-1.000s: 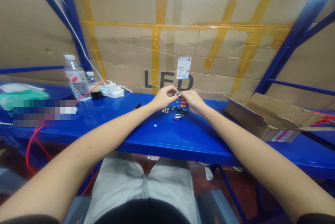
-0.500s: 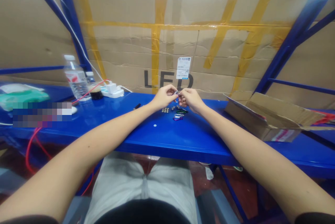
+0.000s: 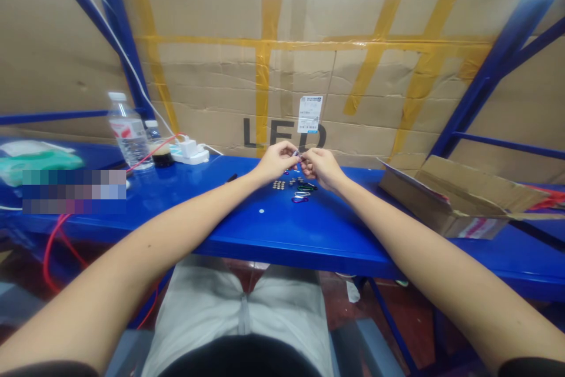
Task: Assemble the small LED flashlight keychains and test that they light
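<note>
Above the blue table (image 3: 265, 233), my left hand (image 3: 279, 160) and my right hand (image 3: 322, 166) meet at the fingertips. Both are closed in a pinch around something small; a bit of pale or purplish surface shows, too little to name. Just below them lie several small metallic pieces (image 3: 278, 185) in tidy rows, with a few loose ones (image 3: 296, 180) beside them. Toward me from my right hand are carabiner-like clips: a green one (image 3: 308, 187), a silver one (image 3: 302, 194) and a purple one (image 3: 299, 200). A small white disc (image 3: 262, 211) lies nearer the front edge.
An open cardboard box (image 3: 459, 200) stands at the right. On the left are a water bottle (image 3: 130, 136), a smaller bottle with dark liquid (image 3: 161, 150), a white power strip (image 3: 190, 154) and a red cable (image 3: 57, 247). A dark pen-like object (image 3: 232, 178) lies beside my left forearm.
My fingertips have shifted very slightly around the small item between them. The pieces and clips on the table lie as before.
</note>
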Action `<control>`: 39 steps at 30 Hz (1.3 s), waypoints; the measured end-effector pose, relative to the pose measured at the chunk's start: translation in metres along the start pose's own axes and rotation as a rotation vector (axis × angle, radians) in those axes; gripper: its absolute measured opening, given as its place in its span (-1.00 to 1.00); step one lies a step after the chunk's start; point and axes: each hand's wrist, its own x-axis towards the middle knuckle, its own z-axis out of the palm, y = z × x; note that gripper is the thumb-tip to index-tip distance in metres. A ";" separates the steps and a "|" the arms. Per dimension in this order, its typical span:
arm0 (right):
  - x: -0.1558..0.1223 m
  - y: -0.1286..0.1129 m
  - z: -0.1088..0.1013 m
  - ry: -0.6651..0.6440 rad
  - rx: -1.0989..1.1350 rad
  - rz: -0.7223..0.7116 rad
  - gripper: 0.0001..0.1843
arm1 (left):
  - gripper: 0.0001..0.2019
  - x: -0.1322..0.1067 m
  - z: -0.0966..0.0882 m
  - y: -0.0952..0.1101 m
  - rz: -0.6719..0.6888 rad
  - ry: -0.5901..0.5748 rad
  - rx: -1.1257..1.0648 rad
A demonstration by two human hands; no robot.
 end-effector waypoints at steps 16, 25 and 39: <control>0.000 0.000 0.002 0.003 0.052 0.037 -0.68 | -0.82 0.001 -0.001 -0.005 -0.021 -0.004 0.000; -0.002 -0.001 0.002 0.001 -0.011 -0.021 -0.61 | -0.86 0.001 -0.005 -0.007 -0.003 -0.035 0.102; 0.004 0.002 -0.005 0.010 -0.275 -0.087 -0.76 | -0.84 0.001 -0.022 -0.005 0.384 -0.119 0.754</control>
